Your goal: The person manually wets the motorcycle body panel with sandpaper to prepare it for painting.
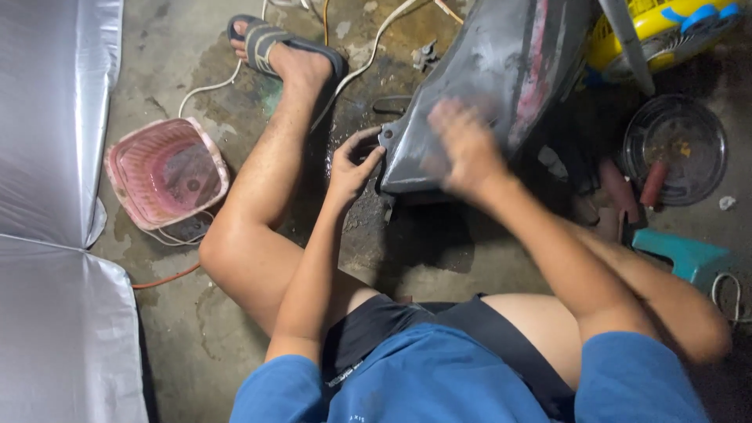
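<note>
1. Resting on the concrete floor (pixel 439 274), a dark grey panel (pixel 478 86), scuffed with red and pale streaks, is seen.
2. Its lower corner is pinched in the left hand (pixel 352 168) grip.
3. The right hand (pixel 464 149), blurred, is laid flat on its face; that grip cannot be told.

The right hand (pixel 464 149) is smeared by motion blur; at one o'clock, the yellow fan (pixel 662 31) is cropped by the edge.
</note>
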